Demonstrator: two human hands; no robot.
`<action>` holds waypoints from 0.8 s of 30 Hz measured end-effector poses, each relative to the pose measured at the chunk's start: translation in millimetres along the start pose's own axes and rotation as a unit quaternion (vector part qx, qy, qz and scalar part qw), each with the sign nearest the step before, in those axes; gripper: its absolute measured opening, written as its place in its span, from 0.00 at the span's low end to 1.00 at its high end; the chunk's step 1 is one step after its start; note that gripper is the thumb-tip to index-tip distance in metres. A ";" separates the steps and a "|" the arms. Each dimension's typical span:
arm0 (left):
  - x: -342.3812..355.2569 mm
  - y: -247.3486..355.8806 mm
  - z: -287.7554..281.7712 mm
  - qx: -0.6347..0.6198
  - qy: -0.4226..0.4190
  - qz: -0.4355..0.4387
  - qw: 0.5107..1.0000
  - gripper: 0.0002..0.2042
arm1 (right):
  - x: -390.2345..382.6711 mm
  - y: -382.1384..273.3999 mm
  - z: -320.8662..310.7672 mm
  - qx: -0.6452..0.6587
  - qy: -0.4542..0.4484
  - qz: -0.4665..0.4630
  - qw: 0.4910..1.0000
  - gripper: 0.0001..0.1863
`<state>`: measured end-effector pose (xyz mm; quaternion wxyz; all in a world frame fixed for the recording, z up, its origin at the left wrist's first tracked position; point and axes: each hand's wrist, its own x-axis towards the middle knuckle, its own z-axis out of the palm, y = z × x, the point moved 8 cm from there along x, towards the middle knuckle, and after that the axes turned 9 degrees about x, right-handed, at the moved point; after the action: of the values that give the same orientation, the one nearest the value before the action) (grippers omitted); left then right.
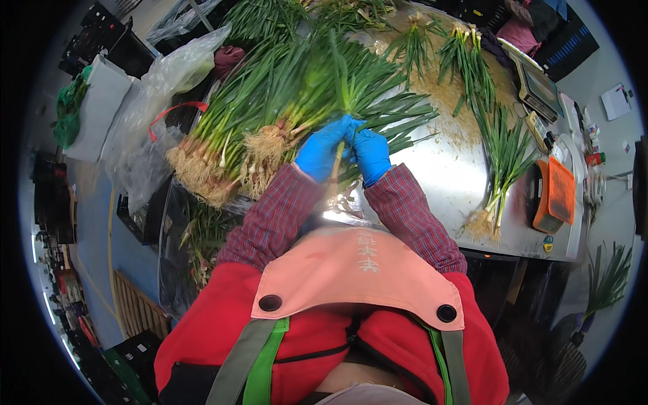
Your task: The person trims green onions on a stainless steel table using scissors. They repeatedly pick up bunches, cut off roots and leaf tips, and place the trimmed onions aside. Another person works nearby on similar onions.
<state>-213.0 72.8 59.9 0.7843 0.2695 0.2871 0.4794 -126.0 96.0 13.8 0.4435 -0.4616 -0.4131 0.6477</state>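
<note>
My left hand [318,154], in a blue glove, is closed around a stalk of green garlic [345,94] in front of my apron. Right beside it my right hand [370,155], gloved the same way, pinches that stalk too. Its long flat leaves fan out beyond my fingers, and the pale stem hangs down between my wrists. Some of the fingertips are hidden behind the gloves. Just left of my hands lies a large heap of green garlic [243,121], with its bushy tan roots toward me.
Trimmed bunches [503,162] lie along the right of the metal table [452,196]. Farther right are an orange tray [560,190] and a scale [538,88]. A clear plastic bag [152,101] hangs at the left edge. Soil and scraps litter the far tabletop.
</note>
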 end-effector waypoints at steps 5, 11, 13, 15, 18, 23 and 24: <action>2.4 -21.3 -10.6 -0.034 0.013 -0.037 0.999 0.18 | -7.9 -18.0 -3.3 -0.093 0.054 -0.151 0.983 0.16; 24.4 -27.4 -39.3 -0.088 0.070 -0.038 0.993 0.27 | -57.0 -47.3 19.1 -0.352 0.044 -0.402 0.844 0.08; 30.0 -20.0 -50.8 -0.023 0.076 -0.038 0.996 0.28 | -67.9 -48.4 14.8 -0.216 0.030 -0.391 0.894 0.07; 37.7 -10.4 -62.6 0.009 0.116 -0.007 0.993 0.28 | -83.9 -56.6 20.4 -0.214 -0.015 -0.428 0.878 0.06; 46.1 -3.9 -71.1 0.036 0.149 0.014 0.988 0.26 | -104.3 -70.7 18.1 -0.227 -0.045 -0.444 0.865 0.07; 59.9 12.1 -81.4 0.019 0.214 0.043 0.976 0.24 | -133.4 -68.1 12.5 -0.376 -0.159 -0.347 0.844 0.06; 63.0 19.5 -85.8 -0.003 0.236 0.050 0.970 0.23 | -135.8 -58.8 14.0 -0.423 -0.190 -0.315 0.828 0.06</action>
<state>-261.8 150.2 2.2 0.6699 0.1601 0.4489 0.5693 -103.7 -20.0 104.1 0.2973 -0.3167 -0.8458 0.3098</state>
